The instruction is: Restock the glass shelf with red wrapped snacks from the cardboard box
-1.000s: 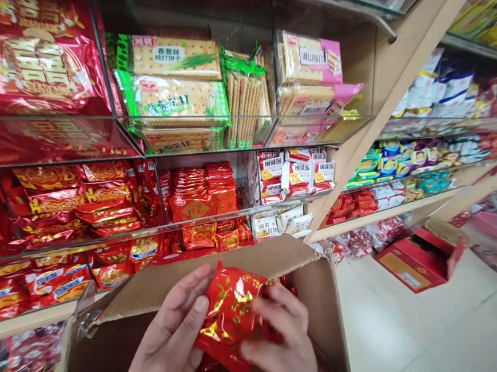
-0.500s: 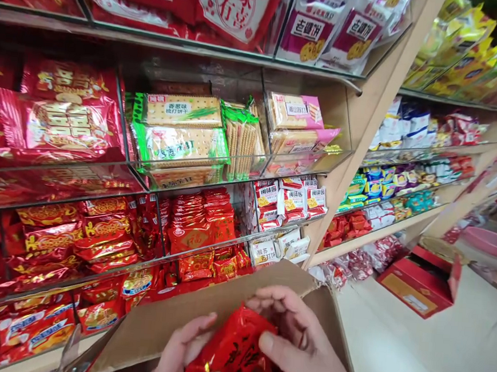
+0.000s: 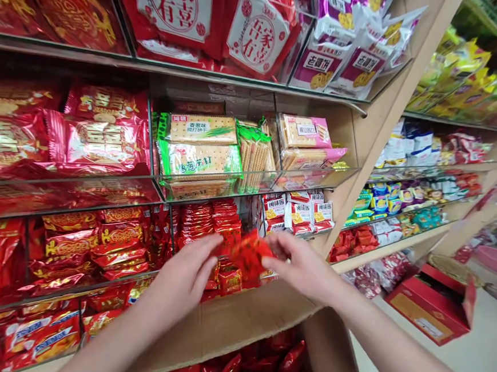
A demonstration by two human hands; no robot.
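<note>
Red packets [image 3: 249,258] are held up in front of the lower shelf, blurred by motion. My right hand [image 3: 300,264] grips them from the right, thumb in front. My left hand [image 3: 190,264] is at their left side, its fingers stretched forward and thumb apart; whether its fingertips touch the packets is unclear. Behind them, a glass-fronted compartment holds stacked red packets [image 3: 196,222]. Below my hands stands an open cardboard box [image 3: 237,328] with many red packets [image 3: 260,370] inside.
Glass-edged shelves carry green-wrapped crackers [image 3: 203,159], white-and-red packets [image 3: 300,213] and dark red packets [image 3: 106,140]. A wooden upright [image 3: 377,127] divides the shelving. On the floor at the right lies a red carton [image 3: 432,303].
Both hands have moved up and forward from above the box to the lower shelf, with the red packets. My left hand has opened from around them, and the box's contents now show.
</note>
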